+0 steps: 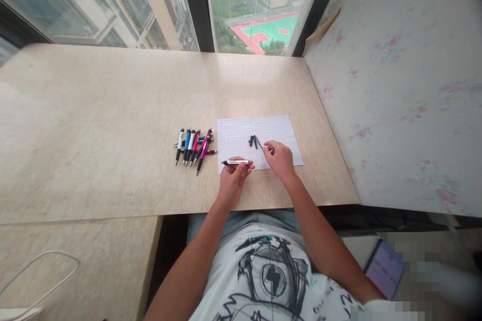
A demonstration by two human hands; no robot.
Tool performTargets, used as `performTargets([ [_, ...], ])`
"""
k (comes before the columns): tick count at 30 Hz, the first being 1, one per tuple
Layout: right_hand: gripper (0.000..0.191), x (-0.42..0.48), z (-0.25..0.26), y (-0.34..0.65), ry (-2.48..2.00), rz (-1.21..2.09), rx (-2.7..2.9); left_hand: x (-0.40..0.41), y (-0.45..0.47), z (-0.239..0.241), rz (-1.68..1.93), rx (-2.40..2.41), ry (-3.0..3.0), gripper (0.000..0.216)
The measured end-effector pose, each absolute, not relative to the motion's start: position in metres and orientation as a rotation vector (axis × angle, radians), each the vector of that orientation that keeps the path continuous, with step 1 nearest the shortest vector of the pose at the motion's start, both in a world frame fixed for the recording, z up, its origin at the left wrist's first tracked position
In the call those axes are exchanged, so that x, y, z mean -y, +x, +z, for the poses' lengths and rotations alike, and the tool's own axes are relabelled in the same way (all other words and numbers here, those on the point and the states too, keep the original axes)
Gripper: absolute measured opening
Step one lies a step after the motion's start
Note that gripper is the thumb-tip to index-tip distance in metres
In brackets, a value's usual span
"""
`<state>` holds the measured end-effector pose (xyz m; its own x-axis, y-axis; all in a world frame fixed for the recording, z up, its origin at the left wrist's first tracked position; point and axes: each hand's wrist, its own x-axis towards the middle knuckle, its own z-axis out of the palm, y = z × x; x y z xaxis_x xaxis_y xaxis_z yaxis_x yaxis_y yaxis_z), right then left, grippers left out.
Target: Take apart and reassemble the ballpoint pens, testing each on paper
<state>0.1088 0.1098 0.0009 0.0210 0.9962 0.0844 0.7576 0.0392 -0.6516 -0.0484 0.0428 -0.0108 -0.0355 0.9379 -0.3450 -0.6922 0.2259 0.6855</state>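
My left hand (232, 176) is closed on a white pen barrel with a black tip (235, 162), held level over the near edge of a lined sheet of paper (259, 130). My right hand (277, 157) rests on the paper with its fingertips pinched at small black pen parts (254, 141) lying on the sheet; what the fingers hold is too small to name. A bunch of several colored pens (194, 146) lies on the beige table (113, 125) just left of the paper.
A wall with faded flowered covering (399, 90) stands close on the right. Windows (259, 12) run along the table's far edge. A white cable (41, 271) lies on a lower surface at bottom left. A tablet or phone screen (384, 268) shows at lower right.
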Motion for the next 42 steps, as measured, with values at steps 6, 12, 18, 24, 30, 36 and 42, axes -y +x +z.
performTargets([
  [6,0.023,-0.079,0.006,0.101,-1.454,1.234,1.370,-0.043,-0.046,-0.011,1.316,-0.957,0.465,0.025],
  [12,0.025,-0.059,0.006,0.085,-1.260,1.586,0.868,-0.046,-0.041,-0.003,1.206,-1.280,0.954,0.025],
  [18,0.025,-0.057,0.004,0.093,-1.157,1.694,0.775,-0.050,-0.042,0.007,1.138,-1.343,1.067,0.027],
  [24,0.024,-0.057,0.006,0.095,-1.167,1.691,0.784,-0.051,-0.039,0.008,1.123,-1.308,0.870,0.030],
  [30,0.021,-0.061,0.005,0.098,-1.120,1.783,0.482,-0.051,-0.042,0.003,1.179,-1.349,0.763,0.032],
  [36,0.025,-0.070,0.010,0.113,-1.106,1.689,0.669,-0.044,-0.050,-0.003,1.199,-1.370,0.775,0.032],
  [42,0.027,-0.084,0.006,0.128,-1.400,1.446,1.008,-0.038,-0.049,-0.003,1.184,-1.330,0.806,0.030],
])
